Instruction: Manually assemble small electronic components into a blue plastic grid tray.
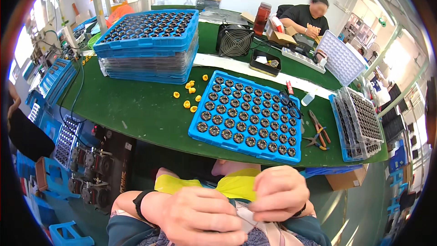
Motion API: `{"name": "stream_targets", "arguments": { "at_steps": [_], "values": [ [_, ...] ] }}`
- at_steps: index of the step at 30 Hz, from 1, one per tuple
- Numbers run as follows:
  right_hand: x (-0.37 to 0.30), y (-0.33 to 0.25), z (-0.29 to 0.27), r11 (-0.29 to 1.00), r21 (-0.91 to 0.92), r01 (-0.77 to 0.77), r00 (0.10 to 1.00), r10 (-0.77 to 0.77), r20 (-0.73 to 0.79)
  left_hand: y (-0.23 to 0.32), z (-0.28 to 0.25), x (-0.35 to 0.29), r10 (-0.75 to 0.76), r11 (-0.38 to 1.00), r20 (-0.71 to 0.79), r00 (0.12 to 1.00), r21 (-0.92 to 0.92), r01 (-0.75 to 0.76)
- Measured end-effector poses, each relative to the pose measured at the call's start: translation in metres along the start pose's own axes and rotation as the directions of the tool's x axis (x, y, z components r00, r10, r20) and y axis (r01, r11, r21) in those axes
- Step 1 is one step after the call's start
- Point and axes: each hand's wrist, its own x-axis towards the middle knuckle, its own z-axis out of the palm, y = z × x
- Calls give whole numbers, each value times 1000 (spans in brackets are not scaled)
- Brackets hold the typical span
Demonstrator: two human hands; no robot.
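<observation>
Close to my body, below the table's front edge, my left hand (200,215) is closed with its fingers curled inward. Beside it my right hand (280,193) is closed too, its fingertips pinched and pointing toward the left hand. A thin line shows between the hands in front of my patterned clothing; what the fingers hold, if anything, is hidden and slightly blurred. Beyond them on the green table (141,114) lies a blue tray (195,137) with rows of round dark motor-like parts, apart from both hands. Yellow fabric (182,183) lies across my lap.
Behind the tray stand a blue tray stack (150,51), a fan (234,41) and a black bin (265,63). Small yellow caps (186,104), pliers (318,127), glasses (291,105) and a small bottle (308,98) lie around it. Clear trays (359,123) stand right; a person (309,20) sits opposite.
</observation>
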Motion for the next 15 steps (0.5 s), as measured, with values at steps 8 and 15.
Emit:
{"name": "stream_targets", "arguments": {
  "at_steps": [8, 15],
  "values": [
    [-8, 72, 16, 889, -28, -456, 867, 437, -239, -31, 11, -20, -343, 938, 90, 935, 79, 337],
    [5, 139, 4, 521, 822, -230, 513, 783, -352, -75, 13, -72, -632, 743, -227, 741, 96, 663]
  ]
}}
